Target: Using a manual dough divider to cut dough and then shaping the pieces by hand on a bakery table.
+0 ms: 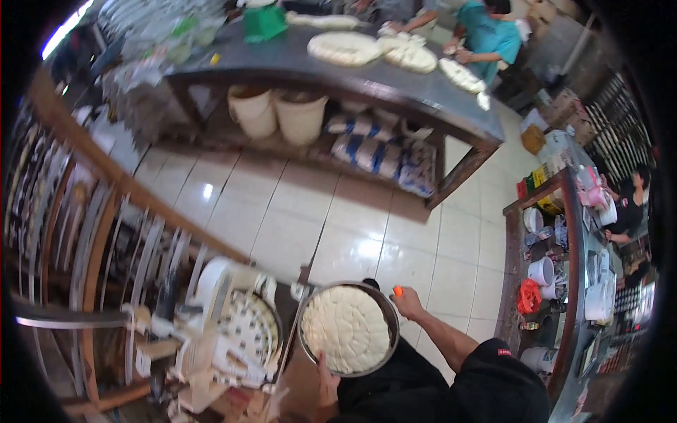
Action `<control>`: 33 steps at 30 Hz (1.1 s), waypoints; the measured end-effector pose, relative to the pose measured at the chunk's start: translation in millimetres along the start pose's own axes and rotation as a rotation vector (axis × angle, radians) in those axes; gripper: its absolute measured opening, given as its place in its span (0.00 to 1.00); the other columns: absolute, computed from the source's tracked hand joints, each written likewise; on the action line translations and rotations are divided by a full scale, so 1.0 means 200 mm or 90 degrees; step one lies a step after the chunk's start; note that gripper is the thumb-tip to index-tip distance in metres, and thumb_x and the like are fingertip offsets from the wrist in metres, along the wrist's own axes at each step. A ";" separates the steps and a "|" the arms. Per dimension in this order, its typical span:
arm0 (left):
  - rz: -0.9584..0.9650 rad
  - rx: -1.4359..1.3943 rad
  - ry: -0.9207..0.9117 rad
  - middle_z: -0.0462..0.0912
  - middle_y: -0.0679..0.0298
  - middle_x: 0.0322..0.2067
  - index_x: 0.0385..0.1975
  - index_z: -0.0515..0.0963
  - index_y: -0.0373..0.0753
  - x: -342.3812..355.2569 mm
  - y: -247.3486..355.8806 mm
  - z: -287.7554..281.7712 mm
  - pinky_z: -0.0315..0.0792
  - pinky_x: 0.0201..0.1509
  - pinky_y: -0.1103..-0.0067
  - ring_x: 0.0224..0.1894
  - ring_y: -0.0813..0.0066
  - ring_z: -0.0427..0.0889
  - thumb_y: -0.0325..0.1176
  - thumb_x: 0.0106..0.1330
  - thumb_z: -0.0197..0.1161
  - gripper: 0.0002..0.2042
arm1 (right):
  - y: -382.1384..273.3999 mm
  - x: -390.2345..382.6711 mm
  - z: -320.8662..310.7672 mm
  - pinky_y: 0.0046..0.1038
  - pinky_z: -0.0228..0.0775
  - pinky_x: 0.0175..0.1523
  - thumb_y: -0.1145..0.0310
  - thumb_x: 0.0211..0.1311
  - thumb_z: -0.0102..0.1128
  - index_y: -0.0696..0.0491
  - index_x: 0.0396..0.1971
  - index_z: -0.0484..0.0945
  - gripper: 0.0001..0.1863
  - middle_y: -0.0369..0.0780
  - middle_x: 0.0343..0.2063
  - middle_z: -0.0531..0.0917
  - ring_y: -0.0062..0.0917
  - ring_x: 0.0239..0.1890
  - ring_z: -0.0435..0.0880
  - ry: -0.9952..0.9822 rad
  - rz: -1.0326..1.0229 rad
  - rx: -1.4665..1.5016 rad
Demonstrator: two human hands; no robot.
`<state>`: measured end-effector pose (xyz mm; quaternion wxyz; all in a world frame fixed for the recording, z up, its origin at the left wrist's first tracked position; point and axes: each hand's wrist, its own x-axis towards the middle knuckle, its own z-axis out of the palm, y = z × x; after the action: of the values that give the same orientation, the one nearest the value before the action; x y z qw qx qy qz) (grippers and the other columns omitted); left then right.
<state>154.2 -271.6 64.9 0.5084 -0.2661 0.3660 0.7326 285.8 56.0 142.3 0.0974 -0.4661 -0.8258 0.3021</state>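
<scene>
A round metal pan [395,326] is held in front of me, filled with pale dough [345,330] scored into many wedge-like pieces. My left hand [326,381] is closed on the pan's near rim, with its thumb up by the dough. To the right of the pan, my right hand [407,304] is closed around a small tool with an orange handle [398,290]; what kind of tool it is cannot be made out. Just left of the pan stands a whitish dough-dividing machine [233,345] with a round slotted plate.
Across the tiled floor [345,243], a long dark table [282,60] carries flattened dough slabs [345,49]. Two buckets [300,116] and several sacks [381,151] sit beneath it. A person in teal [490,35] handles dough there. A wooden-framed rack [99,162] stands left; a shelved counter [575,268] right.
</scene>
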 end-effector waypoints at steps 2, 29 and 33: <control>-0.039 0.028 -0.068 0.60 0.60 0.70 0.71 0.55 0.42 0.14 -0.02 0.25 0.59 0.71 0.56 0.70 0.55 0.61 0.48 0.71 0.55 0.33 | 0.02 0.07 -0.30 0.36 0.69 0.24 0.62 0.56 0.62 0.59 0.25 0.75 0.14 0.45 0.15 0.76 0.34 0.16 0.77 0.024 0.086 0.077; 0.072 0.565 0.221 0.70 0.68 0.14 0.19 0.74 0.36 1.51 1.03 1.38 0.63 0.19 0.75 0.16 0.75 0.71 0.41 0.70 0.57 0.18 | -0.34 2.55 -2.56 0.45 0.76 0.42 0.59 0.50 0.62 0.50 0.31 0.80 0.12 0.48 0.29 0.84 0.46 0.35 0.84 0.336 -0.013 -0.284; -0.039 0.584 0.149 0.75 0.65 0.20 0.35 0.75 0.38 1.52 1.30 1.44 0.65 0.16 0.74 0.17 0.73 0.74 0.43 0.69 0.58 0.13 | -0.23 2.74 -2.96 0.43 0.74 0.36 0.61 0.45 0.67 0.57 0.27 0.80 0.15 0.49 0.23 0.82 0.44 0.29 0.83 0.412 0.021 -0.246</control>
<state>-198.7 71.9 72.6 0.5502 -0.1058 0.6986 0.4450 215.7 733.8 576.4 0.2588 -0.5608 -0.7862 -0.0204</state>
